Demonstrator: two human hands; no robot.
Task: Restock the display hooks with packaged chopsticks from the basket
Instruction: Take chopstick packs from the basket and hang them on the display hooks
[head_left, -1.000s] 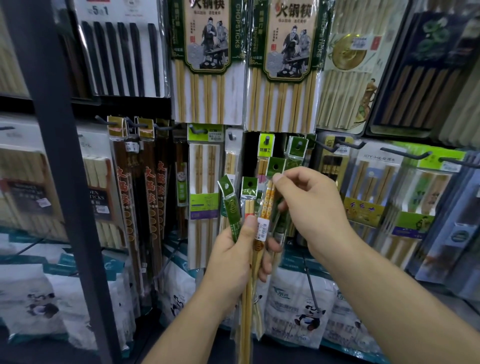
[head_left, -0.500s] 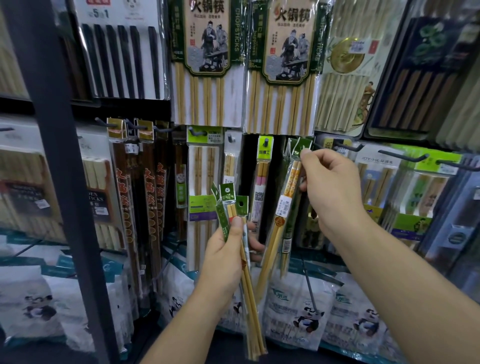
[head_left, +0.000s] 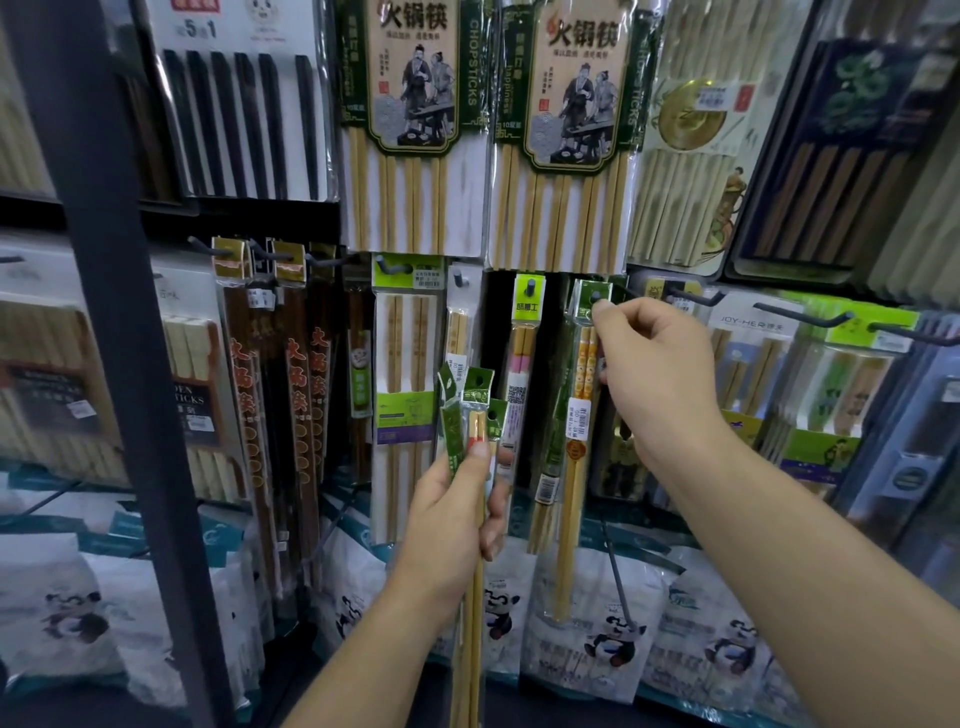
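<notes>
Panda-printed bags (head_left: 613, 644) line the bottom, behind a dark upright post (head_left: 111, 312).

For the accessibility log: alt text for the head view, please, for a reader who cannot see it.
The right hand pinches the green header of a chopstick pack at a display hook, the pack hanging below. The left hand grips a bundle of more packs upright, before a wall of hung chopstick packages.

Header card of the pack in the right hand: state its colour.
Green header card, shown in the head view.
</notes>
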